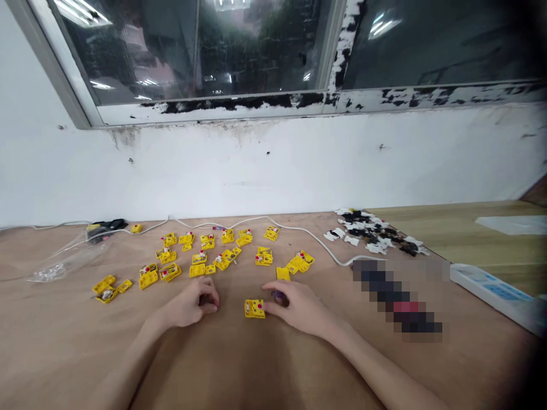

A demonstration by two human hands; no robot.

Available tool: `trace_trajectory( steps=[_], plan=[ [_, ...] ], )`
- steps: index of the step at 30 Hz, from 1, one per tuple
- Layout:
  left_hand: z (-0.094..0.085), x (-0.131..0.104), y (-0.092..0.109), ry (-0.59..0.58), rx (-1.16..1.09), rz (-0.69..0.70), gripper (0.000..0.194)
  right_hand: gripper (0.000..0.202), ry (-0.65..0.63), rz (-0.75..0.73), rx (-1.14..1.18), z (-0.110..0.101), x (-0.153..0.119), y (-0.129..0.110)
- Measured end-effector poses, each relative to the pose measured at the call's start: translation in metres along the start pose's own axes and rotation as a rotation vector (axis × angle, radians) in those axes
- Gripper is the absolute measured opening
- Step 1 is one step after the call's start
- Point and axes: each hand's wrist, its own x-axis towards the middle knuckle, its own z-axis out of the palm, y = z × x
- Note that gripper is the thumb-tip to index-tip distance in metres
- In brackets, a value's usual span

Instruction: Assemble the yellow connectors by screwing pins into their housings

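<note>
Between my two hands, on the brown worktop [205, 364], lies a small yellow plastic case [251, 309], set down flat and a little nearer to my right. It is bright yellow, roughly rectangular, with a round red piece showing towards its right end, a few dark spots or holes around that, and a small pale part set in near its left end; the finer details are too small for me to make out. My right hand [301, 304] is half open beside it, the thumb reaching to the case's right edge and the index finger parted from the thumb above, while a dark purple object [278, 295] is held in the curl of my fingers, most of it hidden. My left hand [188, 304] is well apart from the case, its fingers bent round and their tips close to the thumb; I cannot tell whether I have anything small pinched there. Beyond my hands I see loose groups of opened yellow cases [170, 272], many with red and whitish parts showing inside. Farther right is a heap of black and white pieces [371, 232], a white cable [310, 232] winds along behind, and a white power strip [491, 287] slants down at the far right.
</note>
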Motion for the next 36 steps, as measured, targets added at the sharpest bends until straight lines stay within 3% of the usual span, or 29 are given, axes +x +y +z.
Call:
trace_trajectory(
  steps=[3, 6, 11, 14, 17, 20, 22, 25, 31, 36],
  plan=[
    [0.014, 0.003, 0.010, 0.087, 0.078, 0.054, 0.011, 0.028, 0.119, 0.102, -0.111, -0.007, 0.006, 0.013],
    [0.024, 0.006, 0.018, 0.138, 0.154, 0.091, 0.013, 0.023, 0.122, 0.214, -0.213, -0.011, 0.011, 0.027],
    [0.035, 0.010, 0.020, 0.194, 0.210, 0.109, 0.018, 0.017, 0.129, 0.105, -0.129, -0.010, 0.011, 0.032],
    [0.036, 0.011, 0.020, 0.213, 0.195, 0.104, 0.017, 0.025, 0.224, -0.002, 0.074, -0.008, 0.010, 0.023],
    [0.036, 0.009, 0.024, 0.248, 0.162, 0.109, 0.018, 0.034, 0.247, -0.007, 0.355, -0.006, 0.010, 0.012],
    [0.039, 0.005, 0.032, 0.311, 0.086, 0.124, 0.027, 0.047, 0.186, 0.111, 0.703, 0.000, 0.008, 0.002],
    [0.044, 0.004, 0.040, 0.354, 0.007, 0.150, 0.043, 0.054, 0.107, 0.207, 0.912, 0.006, 0.006, -0.005],
    [0.055, 0.004, 0.049, 0.428, -0.101, 0.193, 0.055, 0.056, 0.012, 0.261, 1.054, 0.012, 0.003, -0.015],
    [0.064, 0.007, 0.053, 0.454, -0.149, 0.264, 0.029, 0.052, -0.081, 0.339, 0.984, 0.018, 0.001, -0.015],
    [0.062, 0.008, 0.046, 0.392, -0.105, 0.234, 0.029, 0.034, 0.083, 0.085, 0.535, 0.013, -0.001, -0.011]
  ],
)
